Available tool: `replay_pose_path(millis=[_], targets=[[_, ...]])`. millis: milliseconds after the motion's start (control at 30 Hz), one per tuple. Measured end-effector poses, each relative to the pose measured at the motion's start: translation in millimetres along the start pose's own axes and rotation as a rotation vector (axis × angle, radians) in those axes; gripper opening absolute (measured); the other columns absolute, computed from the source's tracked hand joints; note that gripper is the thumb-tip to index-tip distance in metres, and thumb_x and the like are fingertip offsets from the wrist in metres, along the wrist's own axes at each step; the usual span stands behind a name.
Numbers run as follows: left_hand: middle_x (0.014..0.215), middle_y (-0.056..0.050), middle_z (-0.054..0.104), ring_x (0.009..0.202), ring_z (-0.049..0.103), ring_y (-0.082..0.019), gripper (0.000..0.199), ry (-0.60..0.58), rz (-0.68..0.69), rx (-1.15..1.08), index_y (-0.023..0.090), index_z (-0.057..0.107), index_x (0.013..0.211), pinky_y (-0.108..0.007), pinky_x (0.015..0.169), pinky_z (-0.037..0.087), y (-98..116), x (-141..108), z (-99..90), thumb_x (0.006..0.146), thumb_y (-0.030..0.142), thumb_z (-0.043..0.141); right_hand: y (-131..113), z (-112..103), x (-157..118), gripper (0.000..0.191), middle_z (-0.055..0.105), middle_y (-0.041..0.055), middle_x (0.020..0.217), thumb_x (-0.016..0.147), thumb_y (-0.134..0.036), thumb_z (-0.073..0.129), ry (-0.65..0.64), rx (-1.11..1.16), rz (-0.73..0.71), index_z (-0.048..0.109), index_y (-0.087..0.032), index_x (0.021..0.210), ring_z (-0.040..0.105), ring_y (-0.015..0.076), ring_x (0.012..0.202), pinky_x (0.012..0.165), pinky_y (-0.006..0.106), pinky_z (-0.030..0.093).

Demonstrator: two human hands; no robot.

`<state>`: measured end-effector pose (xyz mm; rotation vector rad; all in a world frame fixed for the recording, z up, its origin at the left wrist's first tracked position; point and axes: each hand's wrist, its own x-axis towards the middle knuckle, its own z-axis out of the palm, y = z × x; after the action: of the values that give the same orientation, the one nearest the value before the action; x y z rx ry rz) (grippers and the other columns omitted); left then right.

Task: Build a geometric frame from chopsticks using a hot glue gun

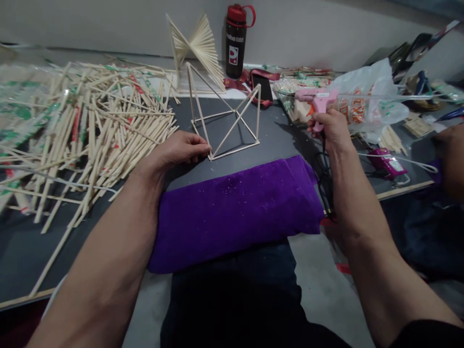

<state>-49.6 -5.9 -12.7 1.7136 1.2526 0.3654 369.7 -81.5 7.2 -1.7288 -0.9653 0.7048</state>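
A small open frame of thin wooden sticks (236,149) stands on the dark table, made of a base with two upright triangular sides and crossing sticks. My left hand (186,146) pinches its near left corner between thumb and fingers. Off to the right, my right hand (331,126) is wrapped around the handle of a pink glue gun (323,99), its nozzle facing left toward the frame. A dark cord hangs down from the gun. In front of the frame, a folded purple cloth (235,212) with pale specks lies along the table edge.
Loose wooden sticks and plastic wrappers (108,125) pile up at left. Behind are a twisted stick model (197,53), a dark bottle with red lid (235,43) and a phone (261,89). A plastic bag (373,101) and magenta box (387,163) sit right, near another person's arm (451,159).
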Motion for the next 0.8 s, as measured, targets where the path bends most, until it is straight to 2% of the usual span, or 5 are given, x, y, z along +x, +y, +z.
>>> replay_pose_path(millis=[200, 367, 500, 667, 800], targets=[[0.069, -0.003, 0.066, 0.058, 0.053, -0.015, 0.016, -0.008, 0.008, 0.007, 0.023, 0.077, 0.075, -0.026, 0.054, 0.037, -2.0, 0.3, -1.2, 0.079, 0.037, 0.082, -10.4, 4.1, -24.8, 0.056, 0.071, 0.0024, 0.077, 0.07, -0.077, 0.066, -0.139, 0.069, 0.005, 0.057, -0.03, 0.1, 0.062, 0.0197, 0.081, 0.071, 0.036, 0.044], [0.063, -0.001, 0.061, 0.056, 0.05, -0.014, 0.02, -0.007, 0.011, -0.004, 0.022, 0.076, 0.075, -0.025, 0.054, 0.035, -3.5, 0.3, -1.2, 0.082, 0.039, 0.083, -21.0, 7.3, -50.6, 0.051, 0.072, 0.0001, 0.088, 0.055, -0.053, 0.069, -0.193, 0.161, -0.04, 0.059, -0.032, 0.1, 0.053, 0.0183, 0.08, 0.073, 0.035, 0.045], [0.059, -0.001, 0.059, 0.055, 0.05, -0.013, 0.017, 0.01, 0.007, -0.009, 0.021, 0.075, 0.073, -0.025, 0.054, 0.034, 0.8, -5.0, 1.6, 0.084, 0.032, 0.082, -21.3, 10.1, -68.4, 0.039, 0.065, -0.0004, 0.087, 0.055, -0.036, 0.071, -0.194, 0.216, -0.101, 0.062, -0.029, 0.092, 0.049, 0.0158, 0.073, 0.071, 0.036, 0.044], [0.058, -0.001, 0.06, 0.054, 0.051, -0.012, 0.012, 0.051, 0.035, -0.029, 0.019, 0.077, 0.073, -0.027, 0.055, 0.036, 5.2, -7.8, 8.3, 0.085, 0.018, 0.077, -14.1, 16.4, -97.5, 0.027, 0.051, -0.0029, 0.07, 0.054, -0.026, 0.07, -0.028, 0.398, -0.272, 0.057, -0.028, 0.077, 0.045, 0.0138, 0.057, 0.055, 0.035, 0.032], [0.058, -0.001, 0.061, 0.053, 0.051, -0.01, 0.019, 0.073, 0.037, -0.069, 0.017, 0.076, 0.071, -0.027, 0.056, 0.035, 1.8, -3.7, 12.1, 0.089, 0.012, 0.074, -15.7, 28.3, -132.1, 0.024, 0.063, 0.0002, 0.074, 0.055, -0.026, 0.074, -0.097, 0.398, -0.283, 0.077, -0.027, 0.079, 0.051, 0.016, 0.052, 0.049, 0.038, 0.028]])
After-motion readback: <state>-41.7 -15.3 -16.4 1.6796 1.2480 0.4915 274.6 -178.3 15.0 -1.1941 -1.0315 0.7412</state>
